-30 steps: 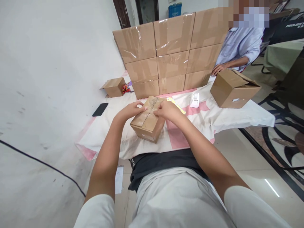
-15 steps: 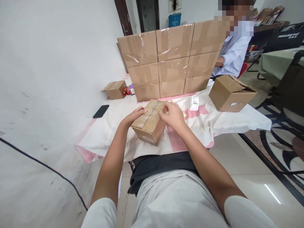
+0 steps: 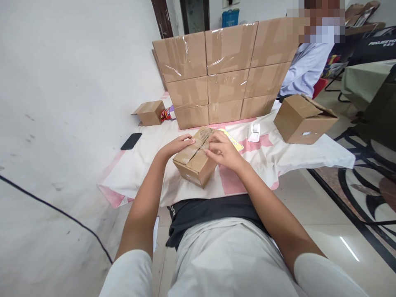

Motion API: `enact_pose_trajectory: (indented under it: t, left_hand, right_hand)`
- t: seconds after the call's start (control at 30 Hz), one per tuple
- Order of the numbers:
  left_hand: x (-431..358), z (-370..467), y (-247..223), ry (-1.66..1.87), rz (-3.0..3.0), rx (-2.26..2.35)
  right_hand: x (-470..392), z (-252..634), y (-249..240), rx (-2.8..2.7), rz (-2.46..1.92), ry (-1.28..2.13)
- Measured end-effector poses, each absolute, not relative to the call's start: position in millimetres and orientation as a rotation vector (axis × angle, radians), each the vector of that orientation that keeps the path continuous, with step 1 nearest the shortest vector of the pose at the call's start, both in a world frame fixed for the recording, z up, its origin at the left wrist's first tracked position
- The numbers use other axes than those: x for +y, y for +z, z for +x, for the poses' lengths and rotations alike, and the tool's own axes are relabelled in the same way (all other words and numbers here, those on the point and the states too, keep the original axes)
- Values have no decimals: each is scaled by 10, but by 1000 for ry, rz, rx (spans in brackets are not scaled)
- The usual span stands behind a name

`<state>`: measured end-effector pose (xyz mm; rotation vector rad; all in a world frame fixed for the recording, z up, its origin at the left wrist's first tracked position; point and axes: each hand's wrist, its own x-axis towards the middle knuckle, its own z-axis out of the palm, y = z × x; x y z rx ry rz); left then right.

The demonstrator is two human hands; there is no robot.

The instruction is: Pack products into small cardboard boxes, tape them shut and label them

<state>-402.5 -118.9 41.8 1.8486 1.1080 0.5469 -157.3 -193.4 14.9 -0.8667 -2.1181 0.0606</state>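
A small cardboard box [image 3: 199, 163] sits at an angle near the table's front edge, its top flaps meeting at a ragged seam. My left hand [image 3: 177, 146] grips the box's left upper edge, with the thumb on the top. Over the seam, my right hand [image 3: 221, 150] has thumb and forefinger pinched at a thin, glossy strip of clear tape; its other fingers are curled. Behind it, on the cloth, lies a yellow patterned sheet [image 3: 232, 140], and a white tape dispenser [image 3: 254, 133] stands to its right.
A wall of taped boxes [image 3: 227, 78] stands behind. An open-flapped box [image 3: 305, 121] is at the right, a smaller box [image 3: 150, 113] and red packet [image 3: 166, 114] at the back left, a black phone [image 3: 131, 141] at the left. A person in a light shirt [image 3: 306, 68] sits behind, right.
My right hand has shifted slightly left and down over the seam, and more of the yellow sheet shows. My left hand stays on the box. The view has tilted slightly.
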Motion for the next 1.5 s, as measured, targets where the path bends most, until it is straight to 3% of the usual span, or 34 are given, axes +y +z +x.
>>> enact_pose_trajectory:
  t: [0.3, 0.57, 0.7, 0.87, 1.0, 1.13, 1.3, 1.5]
  left_hand:
    - [-1182, -4089, 435, 546, 1859, 1123]
    - [-1092, -4462, 630, 346, 1819, 1211]
    - [-1052, -4662, 640, 329, 1794, 1295]
    - [-1087, -4662, 545, 454, 1947, 1456]
    - [-1045, -4561, 519, 485, 2276, 1624]
    - [-925, -4411, 554, 360, 2457, 1628]
    - [-837, -4207, 608, 188, 2588, 1788]
    - [-912, -4187, 613, 244, 2540, 1764]
  right_hand:
    - [-1914, -1775, 94, -2124, -902, 66]
    - [-1916, -2641, -36, -2098, -1130, 51]
    - [-2035, -2867, -138, -2162, -987, 56]
    - [-1878, -2175, -225, -2011, -784, -3]
    - [-1473, -1150, -363, -1487, -1272, 31]
    - [-1175, -488, -537, -1589, -1536, 182]
    - [-1141, -409, -782, -1875, -1381, 228]
    - [-1285, -482, -894, -1990, -1365, 175]
